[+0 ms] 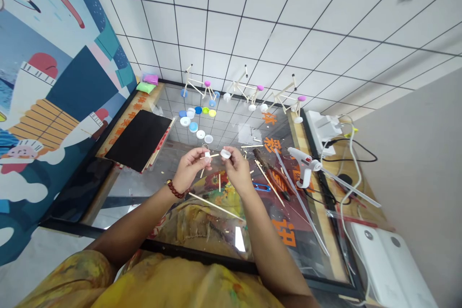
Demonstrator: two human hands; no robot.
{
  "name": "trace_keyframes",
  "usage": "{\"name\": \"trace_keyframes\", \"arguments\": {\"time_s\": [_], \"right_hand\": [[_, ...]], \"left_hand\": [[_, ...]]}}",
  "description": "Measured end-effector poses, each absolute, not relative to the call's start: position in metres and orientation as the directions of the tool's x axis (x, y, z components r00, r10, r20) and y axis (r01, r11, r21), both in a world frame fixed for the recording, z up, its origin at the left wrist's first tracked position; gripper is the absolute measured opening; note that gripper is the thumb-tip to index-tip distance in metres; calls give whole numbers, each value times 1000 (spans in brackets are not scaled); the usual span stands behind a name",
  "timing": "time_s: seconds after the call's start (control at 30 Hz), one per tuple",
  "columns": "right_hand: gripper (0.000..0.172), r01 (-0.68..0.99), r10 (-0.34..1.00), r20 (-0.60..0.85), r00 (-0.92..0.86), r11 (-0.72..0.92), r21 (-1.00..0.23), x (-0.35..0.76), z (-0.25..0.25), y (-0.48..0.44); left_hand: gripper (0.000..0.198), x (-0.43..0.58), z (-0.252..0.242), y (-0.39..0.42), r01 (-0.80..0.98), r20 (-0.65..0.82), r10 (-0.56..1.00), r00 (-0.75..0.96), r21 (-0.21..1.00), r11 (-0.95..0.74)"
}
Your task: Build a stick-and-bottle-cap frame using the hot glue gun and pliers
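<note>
Above the glass tabletop, my left hand (190, 167) pinches a small white bottle cap (207, 155) together with a short wooden stick (214, 155). My right hand (237, 169) is closed on another white bottle cap (225, 153), tilted so its hollow shows. The two hands are apart, with the stick pointing from the left one towards the right. Just beyond them lie loose bottle caps in white, blue (193, 127), green and yellow (212, 113). Under the hands are short cut sticks (219, 183) and a long wooden stick (216, 206).
Along the back stand three small stick-and-cap bicycle models (241, 87). A white hot glue gun (303, 166) sits at right, near a long clear glue stick (301, 202), pliers (276, 175) and a power strip (319, 130). Black boards (139, 139) are stacked at left.
</note>
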State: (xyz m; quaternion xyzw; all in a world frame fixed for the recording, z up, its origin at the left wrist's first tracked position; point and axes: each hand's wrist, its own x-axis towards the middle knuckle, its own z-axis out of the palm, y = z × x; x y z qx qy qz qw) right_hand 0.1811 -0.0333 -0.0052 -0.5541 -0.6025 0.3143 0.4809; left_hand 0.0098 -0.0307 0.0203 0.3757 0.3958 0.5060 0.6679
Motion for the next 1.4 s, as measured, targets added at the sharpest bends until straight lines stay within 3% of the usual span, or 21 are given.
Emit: {"name": "trace_keyframes", "arguments": {"time_s": [0.13, 0.23, 0.37, 0.47, 0.63, 0.77, 0.93, 1.23, 1.4], "right_hand": [[30, 496, 921, 389, -11, 343, -798, 179, 6, -39], [33, 416, 903, 429, -35, 403, -815, 176, 9, -42], [35, 83, 966, 259, -6, 259, -962, 173, 2, -41], [37, -144, 993, 120, 1, 119, -983, 173, -2, -38], [40, -265, 999, 44, -26, 35, -964, 175, -3, -39], [40, -329, 999, 23, -35, 11, -944, 176, -6, -39], [37, -368, 999, 26, -44, 8, -930, 178, -12, -36], [39, -249, 995, 22, -99, -3, -969, 179, -23, -37], [39, -233, 995, 34, -89, 13, -972, 180, -24, -37]], "left_hand": [[35, 11, 21, -33, -268, -73, 979, 188, 956, 123], [33, 11, 21, -34, -219, -27, 979, 203, 973, 73], [31, 9, 21, -34, -164, 24, 979, 201, 986, 9], [30, 7, 20, -35, -128, 76, 980, 183, 990, -53], [28, 7, 19, -36, -34, 182, 969, 169, 983, -179], [30, 7, 17, -35, -63, 177, 972, 156, 984, -169], [30, 8, 16, -35, -45, 172, 972, 161, 985, -167], [28, 9, 16, -35, 90, 243, 958, 149, 962, -258], [26, 9, 17, -35, 62, 232, 965, 124, 969, -241]]}}
